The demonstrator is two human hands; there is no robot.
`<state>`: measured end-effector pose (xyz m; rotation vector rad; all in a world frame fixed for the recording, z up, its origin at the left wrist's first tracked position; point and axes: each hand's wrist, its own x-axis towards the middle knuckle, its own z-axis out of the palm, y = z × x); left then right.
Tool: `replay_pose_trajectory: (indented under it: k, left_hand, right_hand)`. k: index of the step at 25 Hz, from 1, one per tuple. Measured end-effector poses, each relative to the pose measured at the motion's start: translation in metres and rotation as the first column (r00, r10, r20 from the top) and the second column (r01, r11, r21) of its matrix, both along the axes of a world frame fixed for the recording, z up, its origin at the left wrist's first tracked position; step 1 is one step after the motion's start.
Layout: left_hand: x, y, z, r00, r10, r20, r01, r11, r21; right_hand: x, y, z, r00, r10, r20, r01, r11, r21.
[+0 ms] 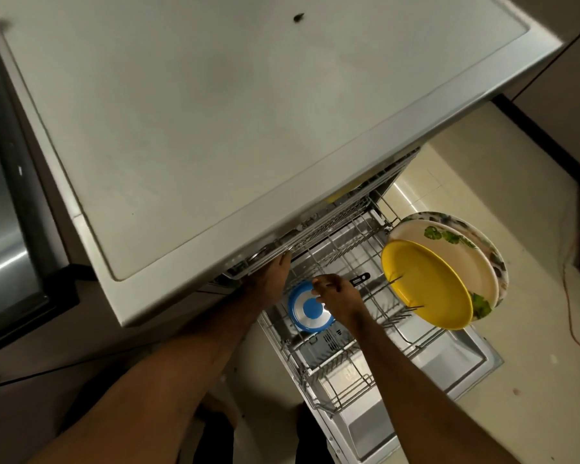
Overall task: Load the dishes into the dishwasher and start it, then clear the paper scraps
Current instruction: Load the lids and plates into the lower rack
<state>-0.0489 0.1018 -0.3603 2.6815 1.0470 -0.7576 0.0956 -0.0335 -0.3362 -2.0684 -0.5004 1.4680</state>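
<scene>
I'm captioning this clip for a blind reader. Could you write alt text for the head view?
Seen from above, a person's right hand holds a blue dish at the pulled-out dishwasher rack, while the left hand reaches under the worktop edge. A yellow plate and floral plates stand at the rack's right side.

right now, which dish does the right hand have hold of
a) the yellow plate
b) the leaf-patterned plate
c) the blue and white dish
c: the right hand has its fingers curled over the rim of the blue and white dish, while the yellow plate and the leaf-patterned plate behind it stand apart from the hand, off to the right.
</scene>
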Motion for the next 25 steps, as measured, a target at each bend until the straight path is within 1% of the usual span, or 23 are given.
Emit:
replay_pose_trajectory:
  k: [2, 4, 6, 7, 8, 9, 10, 12, 14, 15, 16, 18, 21, 25]
  left_hand:
    - [0.002, -0.011, 0.034, 0.994, -0.066, 0.085, 0.074, 0.992, -0.101]
    - [0.007, -0.024, 0.082, 0.988, -0.040, 0.151, 0.074, 0.970, -0.230]
    - [0.018, -0.031, 0.126, 0.973, -0.002, 0.232, 0.067, 0.960, -0.270]
    - [0.021, -0.036, 0.147, 0.950, 0.021, 0.312, 0.054, 0.971, -0.231]
    - [0.021, -0.038, 0.164, 0.929, -0.030, 0.368, 0.094, 0.983, -0.156]
    - [0.020, -0.039, 0.178, 0.913, -0.075, 0.400, 0.134, 0.984, -0.121]
    - [0.020, -0.038, 0.195, 0.914, -0.108, 0.391, 0.166, 0.979, -0.117]
    - [0.020, -0.036, 0.229, 0.893, -0.239, 0.382, 0.286, 0.956, -0.072]
    - [0.017, -0.034, 0.263, 0.859, -0.346, 0.377, 0.372, 0.928, 0.004]
    - [0.013, -0.032, 0.281, 0.851, -0.363, 0.379, 0.381, 0.924, 0.029]
    - [0.009, -0.031, 0.300, 0.844, -0.359, 0.399, 0.368, 0.928, 0.056]
    - [-0.003, -0.025, 0.334, 0.833, -0.313, 0.457, 0.323, 0.945, 0.060]
    - [-0.038, -0.011, 0.374, 0.852, -0.239, 0.465, 0.221, 0.971, 0.093]
    - [-0.111, 0.015, 0.417, 0.877, -0.139, 0.460, 0.063, 0.982, 0.178]
  right_hand:
    - [-0.001, -0.002, 0.027, 0.993, 0.042, 0.112, -0.042, 0.999, -0.004]
    - [-0.003, -0.006, 0.058, 0.971, 0.081, 0.224, -0.097, 0.993, 0.064]
    - [-0.004, -0.012, 0.096, 0.926, 0.120, 0.357, -0.184, 0.972, 0.149]
    - [-0.004, -0.015, 0.115, 0.897, 0.133, 0.422, -0.224, 0.959, 0.173]
    - [-0.003, -0.018, 0.136, 0.869, 0.136, 0.475, -0.250, 0.951, 0.184]
    - [-0.003, -0.021, 0.157, 0.844, 0.131, 0.521, -0.268, 0.943, 0.198]
    - [-0.002, -0.023, 0.181, 0.814, 0.118, 0.568, -0.290, 0.931, 0.221]
    - [0.000, -0.031, 0.220, 0.746, 0.095, 0.659, -0.345, 0.902, 0.260]
    - [0.000, -0.036, 0.253, 0.722, 0.070, 0.688, -0.371, 0.879, 0.300]
    - [-0.001, -0.036, 0.269, 0.721, 0.055, 0.690, -0.377, 0.868, 0.324]
    - [-0.003, -0.033, 0.283, 0.724, 0.046, 0.689, -0.379, 0.860, 0.341]
    - [-0.009, -0.023, 0.309, 0.727, 0.044, 0.685, -0.399, 0.839, 0.369]
    - [-0.027, 0.008, 0.343, 0.722, 0.113, 0.682, -0.496, 0.772, 0.397]
    - [-0.078, 0.070, 0.378, 0.647, 0.248, 0.721, -0.660, 0.657, 0.366]
